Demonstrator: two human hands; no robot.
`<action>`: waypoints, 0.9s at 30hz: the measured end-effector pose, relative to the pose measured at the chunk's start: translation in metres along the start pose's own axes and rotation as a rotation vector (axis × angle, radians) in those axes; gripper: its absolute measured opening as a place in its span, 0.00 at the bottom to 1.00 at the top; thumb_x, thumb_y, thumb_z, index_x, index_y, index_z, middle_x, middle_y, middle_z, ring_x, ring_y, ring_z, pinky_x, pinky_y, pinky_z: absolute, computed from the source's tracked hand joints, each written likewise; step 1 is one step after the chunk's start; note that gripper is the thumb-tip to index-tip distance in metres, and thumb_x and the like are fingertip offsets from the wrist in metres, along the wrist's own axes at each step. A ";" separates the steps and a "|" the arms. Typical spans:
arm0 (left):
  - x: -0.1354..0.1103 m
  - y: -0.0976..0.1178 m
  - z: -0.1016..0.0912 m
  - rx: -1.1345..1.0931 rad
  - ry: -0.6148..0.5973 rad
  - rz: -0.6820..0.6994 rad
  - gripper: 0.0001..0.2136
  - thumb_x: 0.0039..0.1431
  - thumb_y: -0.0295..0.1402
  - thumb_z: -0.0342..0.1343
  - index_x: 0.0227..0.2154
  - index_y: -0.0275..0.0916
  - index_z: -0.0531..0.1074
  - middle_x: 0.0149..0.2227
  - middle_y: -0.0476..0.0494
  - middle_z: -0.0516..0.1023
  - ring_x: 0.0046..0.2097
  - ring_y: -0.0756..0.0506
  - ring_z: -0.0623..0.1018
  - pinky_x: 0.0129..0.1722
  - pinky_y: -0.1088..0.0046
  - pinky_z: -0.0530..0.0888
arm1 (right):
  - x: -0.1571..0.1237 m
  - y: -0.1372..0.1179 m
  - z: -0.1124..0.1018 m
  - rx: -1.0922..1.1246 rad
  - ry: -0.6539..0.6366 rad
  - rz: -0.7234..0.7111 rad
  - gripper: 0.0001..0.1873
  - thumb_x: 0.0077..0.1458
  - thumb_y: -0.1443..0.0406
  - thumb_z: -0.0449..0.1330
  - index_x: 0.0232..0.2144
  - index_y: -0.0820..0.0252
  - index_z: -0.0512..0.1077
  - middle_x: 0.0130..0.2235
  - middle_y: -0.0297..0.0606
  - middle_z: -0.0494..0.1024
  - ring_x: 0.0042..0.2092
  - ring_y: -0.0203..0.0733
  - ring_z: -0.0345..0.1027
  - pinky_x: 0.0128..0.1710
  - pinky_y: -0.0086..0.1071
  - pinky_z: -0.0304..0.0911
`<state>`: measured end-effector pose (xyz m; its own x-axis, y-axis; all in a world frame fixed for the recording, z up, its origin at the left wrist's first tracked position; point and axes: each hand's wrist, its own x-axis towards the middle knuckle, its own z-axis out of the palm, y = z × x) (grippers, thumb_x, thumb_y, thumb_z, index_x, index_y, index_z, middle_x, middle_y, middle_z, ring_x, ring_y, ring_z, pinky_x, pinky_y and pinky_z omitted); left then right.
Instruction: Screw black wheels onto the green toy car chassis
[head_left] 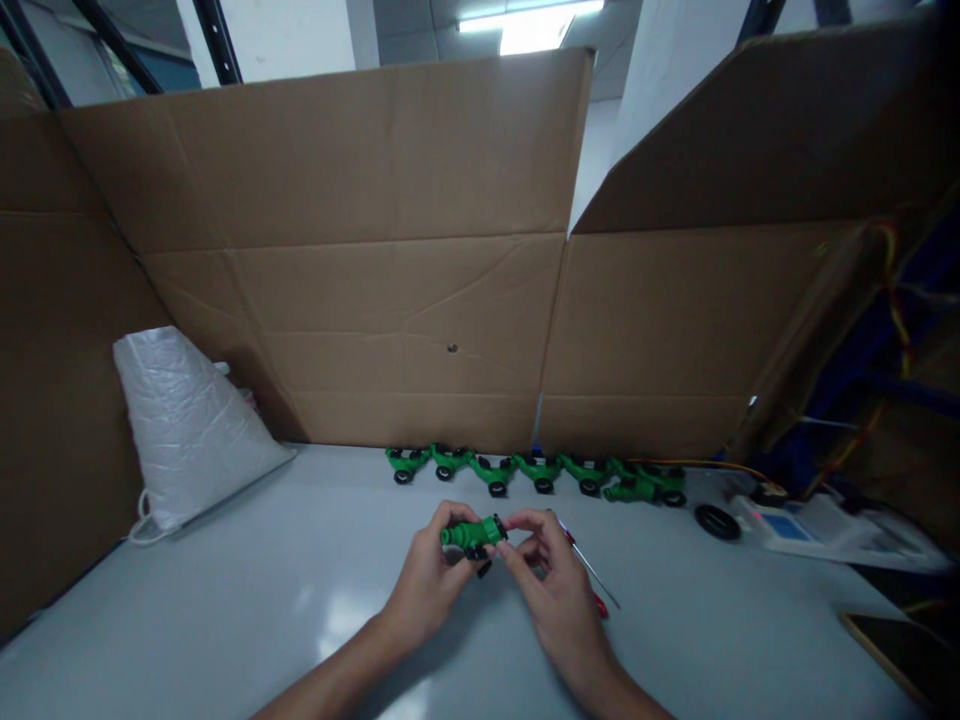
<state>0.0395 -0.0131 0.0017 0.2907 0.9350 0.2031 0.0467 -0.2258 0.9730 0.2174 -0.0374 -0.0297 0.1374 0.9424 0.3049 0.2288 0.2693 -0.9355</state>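
My left hand (pixel 431 580) grips a small green toy vehicle (pixel 471 533) with black wheels, held just above the grey table (pixel 225 620). My right hand (pixel 551 580) pinches the toy's right end, at a black wheel, with its fingers closed. Both hands meet at the table's middle. A red-handled screwdriver (pixel 592 580) lies on the table under and just right of my right hand, partly hidden by it.
Several finished green toy vehicles (pixel 536 472) stand in a row along the cardboard wall (pixel 360 300). A white plastic bag (pixel 187 430) leans at the left. At the right lie a loose black wheel (pixel 717 522), a white device (pixel 795 525) and cables.
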 end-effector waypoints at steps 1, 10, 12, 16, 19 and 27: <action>0.000 -0.001 0.000 0.007 0.000 -0.002 0.12 0.61 0.33 0.65 0.42 0.39 0.68 0.38 0.46 0.76 0.39 0.46 0.76 0.40 0.72 0.73 | 0.000 0.001 0.000 -0.005 0.001 -0.003 0.15 0.65 0.54 0.63 0.49 0.53 0.71 0.34 0.34 0.77 0.36 0.47 0.73 0.40 0.37 0.65; 0.000 0.002 -0.001 0.019 -0.012 -0.008 0.11 0.62 0.35 0.65 0.41 0.39 0.69 0.37 0.47 0.75 0.39 0.46 0.76 0.39 0.72 0.73 | 0.001 0.003 0.000 0.015 -0.021 0.018 0.17 0.65 0.53 0.63 0.49 0.55 0.71 0.28 0.30 0.71 0.31 0.43 0.68 0.33 0.34 0.62; -0.001 0.003 -0.002 0.023 -0.013 -0.021 0.11 0.62 0.35 0.65 0.41 0.39 0.68 0.37 0.47 0.77 0.39 0.46 0.77 0.39 0.73 0.73 | 0.002 0.003 0.000 0.027 -0.034 0.025 0.17 0.64 0.53 0.63 0.49 0.55 0.71 0.27 0.29 0.69 0.29 0.42 0.66 0.32 0.33 0.60; -0.001 0.000 -0.003 0.018 -0.018 -0.032 0.12 0.62 0.35 0.66 0.41 0.39 0.68 0.36 0.47 0.78 0.38 0.46 0.77 0.38 0.73 0.72 | 0.003 0.005 0.000 0.069 -0.058 0.056 0.17 0.63 0.52 0.64 0.47 0.55 0.71 0.25 0.26 0.66 0.27 0.39 0.62 0.29 0.31 0.55; 0.000 -0.004 -0.004 0.010 -0.035 -0.036 0.12 0.62 0.35 0.66 0.40 0.38 0.69 0.35 0.47 0.78 0.37 0.46 0.77 0.37 0.73 0.72 | 0.003 0.007 0.000 0.101 -0.086 0.096 0.19 0.63 0.50 0.64 0.47 0.56 0.71 0.23 0.24 0.63 0.25 0.38 0.58 0.26 0.30 0.50; 0.001 -0.006 -0.003 -0.010 -0.029 -0.040 0.14 0.62 0.39 0.66 0.40 0.38 0.69 0.34 0.46 0.77 0.36 0.47 0.76 0.37 0.74 0.72 | 0.006 0.010 -0.001 0.140 -0.138 0.110 0.20 0.64 0.50 0.62 0.49 0.56 0.69 0.23 0.24 0.64 0.24 0.36 0.56 0.25 0.30 0.50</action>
<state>0.0370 -0.0097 -0.0033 0.3166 0.9348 0.1611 0.0489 -0.1857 0.9814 0.2218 -0.0295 -0.0371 0.0183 0.9832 0.1815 0.0821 0.1795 -0.9803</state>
